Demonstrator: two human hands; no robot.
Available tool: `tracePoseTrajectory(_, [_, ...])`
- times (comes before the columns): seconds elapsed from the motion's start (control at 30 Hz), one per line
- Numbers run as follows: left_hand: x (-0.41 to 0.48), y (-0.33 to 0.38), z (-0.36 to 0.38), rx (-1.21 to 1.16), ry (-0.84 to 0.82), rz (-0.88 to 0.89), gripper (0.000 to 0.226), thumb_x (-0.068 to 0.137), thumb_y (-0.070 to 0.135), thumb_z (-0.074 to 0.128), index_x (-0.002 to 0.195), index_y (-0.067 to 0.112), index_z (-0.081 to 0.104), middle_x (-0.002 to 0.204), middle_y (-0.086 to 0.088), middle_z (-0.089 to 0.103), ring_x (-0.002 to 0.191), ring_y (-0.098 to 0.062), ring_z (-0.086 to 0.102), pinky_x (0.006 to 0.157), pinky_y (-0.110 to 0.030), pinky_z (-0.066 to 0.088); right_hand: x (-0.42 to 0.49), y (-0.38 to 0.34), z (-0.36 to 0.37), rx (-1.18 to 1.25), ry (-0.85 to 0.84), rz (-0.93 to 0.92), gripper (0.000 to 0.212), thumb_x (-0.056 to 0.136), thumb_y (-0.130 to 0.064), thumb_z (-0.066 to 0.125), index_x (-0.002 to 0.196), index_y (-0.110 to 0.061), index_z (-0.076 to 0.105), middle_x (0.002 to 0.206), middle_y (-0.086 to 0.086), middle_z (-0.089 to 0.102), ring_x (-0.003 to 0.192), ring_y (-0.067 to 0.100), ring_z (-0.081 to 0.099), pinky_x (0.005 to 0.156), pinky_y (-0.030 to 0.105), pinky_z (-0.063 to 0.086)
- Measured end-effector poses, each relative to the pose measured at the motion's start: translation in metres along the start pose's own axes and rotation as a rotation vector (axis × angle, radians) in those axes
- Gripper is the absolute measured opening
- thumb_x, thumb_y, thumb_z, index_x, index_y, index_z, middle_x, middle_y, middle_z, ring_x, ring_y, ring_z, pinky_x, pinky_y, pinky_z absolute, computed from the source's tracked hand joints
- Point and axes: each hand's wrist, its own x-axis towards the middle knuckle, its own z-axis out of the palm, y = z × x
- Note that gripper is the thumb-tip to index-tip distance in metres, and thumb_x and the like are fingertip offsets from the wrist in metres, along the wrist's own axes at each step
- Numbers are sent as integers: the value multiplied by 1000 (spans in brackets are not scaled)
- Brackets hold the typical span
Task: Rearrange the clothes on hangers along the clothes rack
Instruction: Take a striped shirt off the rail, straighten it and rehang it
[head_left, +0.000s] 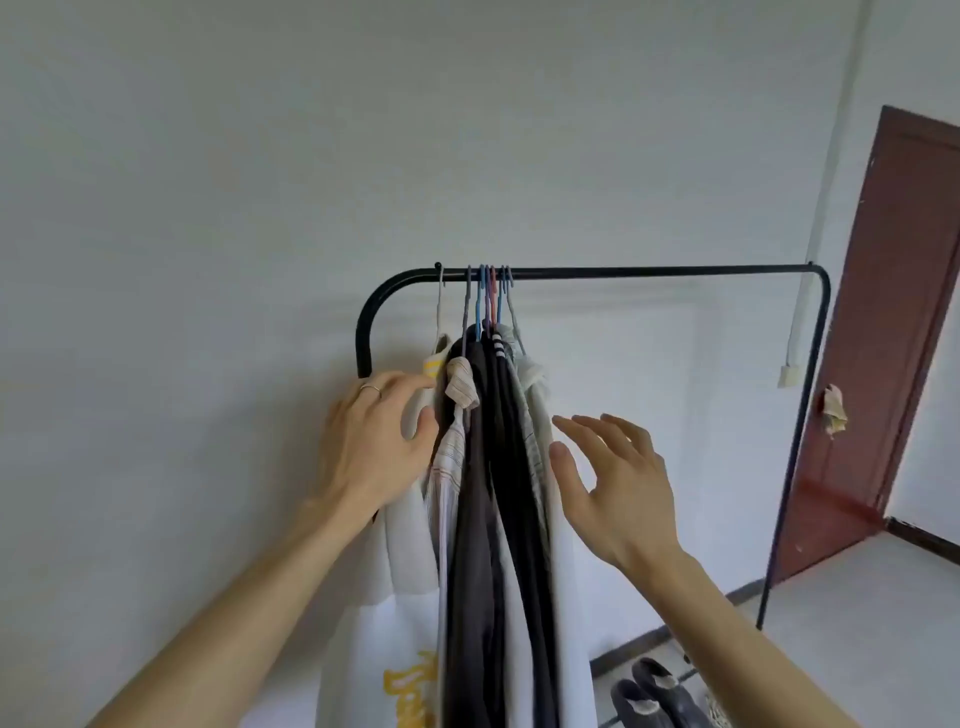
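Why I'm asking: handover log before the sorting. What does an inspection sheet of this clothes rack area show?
Surface: black rack rail, horizontal, curved at both ends.
Job's things: clothes on hangers, bunched at the rail's left end.
Clutter: dark shoes low under the rack.
Grippers: left hand touches the leftmost white garment; right hand open beside the bunch.
Cables: white cord down the wall, ending in a small box.
Surroundings: white wall, brown door at right.

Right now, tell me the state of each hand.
Left hand: open, fingertips against the white shirt.
Right hand: open, fingers spread, holding nothing.
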Motion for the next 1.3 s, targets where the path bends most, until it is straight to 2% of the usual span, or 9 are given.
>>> tracePoseTrajectory(0.23, [37,-24,21,-44,4,-129,36,89,33,58,125,30,60,134,6,48,118,-21,49,94,-40,47,54,-24,25,47,-11,-66,46,90,-54,38,129,-40,57,132,-19,57,130,14,41,97,34,42])
tracePoseTrajectory(0.4, [55,-35,39,-96,63,-263,59,89,27,61,144,30,39,148,3,31,124,-23,45,93,-42,48,98,-48,40,158,-103,-112,45,91,-56,45,132,-38,53,129,-17,58,124,15,43,97,34,45])
tracePoseTrajectory(0.53, [72,-45,52,-130,57,-393,69,94,19,54,155,25,20,150,-9,36,134,-29,42,100,-41,42,138,-70,58,164,-228,-152,47,86,-58,46,124,-33,59,116,-11,65,117,19,50,95,35,47])
tracePoseTrajectory(0.7, [77,-55,65,-122,40,-467,65,100,14,41,155,32,12,133,-12,55,110,-37,59,87,-48,51,164,-90,78,88,-423,-187,55,83,-61,48,114,-17,61,112,1,67,113,26,56,88,38,50])
tracePoseTrajectory(0.83, [71,-58,65,-120,23,-476,74,98,10,44,155,40,7,139,-8,53,113,-34,59,89,-46,50,163,-88,87,23,-516,-190,60,79,-64,47,110,-13,59,111,3,67,119,28,46,93,43,45])
tracePoseTrajectory(1.03, [66,-61,63,-83,-42,-434,82,99,12,47,154,43,-5,141,-8,50,119,-33,56,95,-49,49,158,-73,85,17,-536,-242,29,82,-43,50,93,-17,54,97,2,66,111,28,44,94,43,38])
tracePoseTrajectory(1.13, [66,-65,61,-44,-76,-442,83,100,8,45,155,44,-6,133,-9,52,107,-33,58,91,-50,49,157,-64,85,45,-521,-271,19,84,-39,51,84,-21,47,85,-4,57,106,27,45,91,40,39])
tracePoseTrajectory(1.23, [66,-65,58,-21,-81,-440,84,99,6,45,156,41,-6,129,-9,52,97,-28,56,84,-42,48,156,-58,87,52,-484,-298,18,83,-38,50,85,-20,51,91,-4,65,101,27,46,89,40,41])
tracePoseTrajectory(1.3, [68,-63,58,-14,-91,-435,85,99,5,46,156,39,-7,126,-10,51,90,-23,51,79,-37,45,156,-55,87,57,-469,-305,17,83,-38,50,82,-21,49,84,-6,61,97,25,44,86,40,39])
